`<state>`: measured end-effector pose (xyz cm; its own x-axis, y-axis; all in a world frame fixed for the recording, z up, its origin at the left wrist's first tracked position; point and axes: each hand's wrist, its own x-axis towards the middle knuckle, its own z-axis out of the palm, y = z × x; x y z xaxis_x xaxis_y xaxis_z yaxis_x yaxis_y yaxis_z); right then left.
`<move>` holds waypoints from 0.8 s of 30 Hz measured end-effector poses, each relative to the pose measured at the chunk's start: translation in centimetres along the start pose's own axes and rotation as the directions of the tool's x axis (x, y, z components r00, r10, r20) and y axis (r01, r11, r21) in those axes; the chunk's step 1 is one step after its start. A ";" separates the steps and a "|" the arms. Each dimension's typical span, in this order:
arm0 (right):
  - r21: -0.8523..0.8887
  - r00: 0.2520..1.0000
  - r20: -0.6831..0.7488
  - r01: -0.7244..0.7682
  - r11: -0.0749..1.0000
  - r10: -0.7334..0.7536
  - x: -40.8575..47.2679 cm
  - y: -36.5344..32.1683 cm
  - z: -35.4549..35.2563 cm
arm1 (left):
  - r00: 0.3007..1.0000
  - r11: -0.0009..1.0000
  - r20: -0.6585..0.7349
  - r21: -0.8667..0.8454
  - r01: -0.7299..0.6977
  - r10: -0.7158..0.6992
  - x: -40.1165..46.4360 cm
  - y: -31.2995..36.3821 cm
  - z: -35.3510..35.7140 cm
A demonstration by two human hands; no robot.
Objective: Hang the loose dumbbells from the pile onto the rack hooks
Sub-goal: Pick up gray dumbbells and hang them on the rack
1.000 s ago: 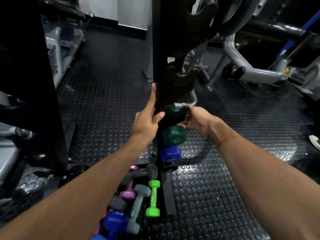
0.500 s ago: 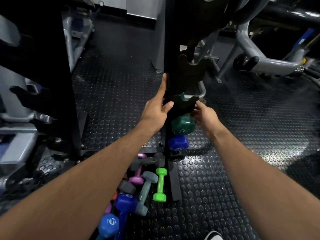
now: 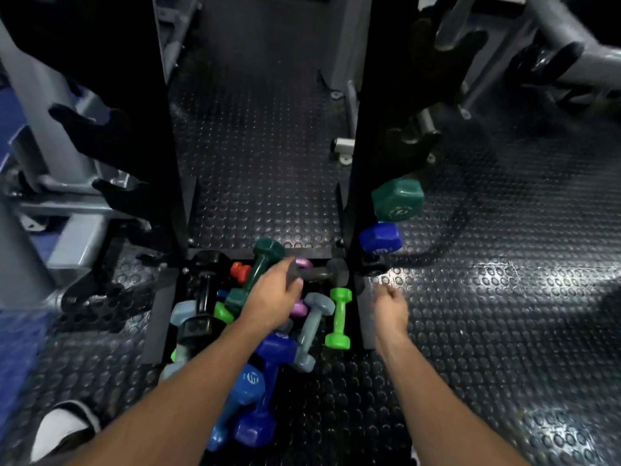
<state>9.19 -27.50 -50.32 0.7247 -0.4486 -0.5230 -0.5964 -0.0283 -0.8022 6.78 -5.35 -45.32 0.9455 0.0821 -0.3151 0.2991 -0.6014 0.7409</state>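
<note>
Left hand [image 3: 273, 290] reaches down, fingers curled on dark grey dumbbell [image 3: 322, 273]; right hand [image 3: 391, 306] hangs loose, holding nothing.

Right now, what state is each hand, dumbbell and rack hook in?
Left hand: gripping the dark grey dumbbell in the pile.
Right hand: loosely curled, holding nothing.
Dark green dumbbell: hung on the right rack post.
Blue dumbbell: hung just below it.
Lime green dumbbell: lying loose on the floor.
Upper hooks: bare.
</note>
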 end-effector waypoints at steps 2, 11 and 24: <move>-0.033 0.996 0.070 -0.050 0.998 0.052 -0.6 2.6 1.0 | 0.996 0.995 0.056 0.079 0.059 -0.064 -1.0 -2.9 1.4; -0.078 0.964 0.160 -0.202 0.976 0.212 0.3 7.5 5.1 | 0.964 0.962 0.234 0.266 0.059 -0.123 -2.7 -8.9 4.7; 0.038 0.978 0.135 -0.164 0.986 0.158 4.0 2.1 15.0 | 0.954 0.946 0.253 0.314 0.078 -0.162 -2.8 -12.3 7.7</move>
<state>15.99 -15.98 -58.41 0.6615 -0.3229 -0.6768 -0.6936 0.0797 -0.7159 -0.54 -4.28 -58.08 0.8205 -0.0254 -0.5711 0.3160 -0.8124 0.4901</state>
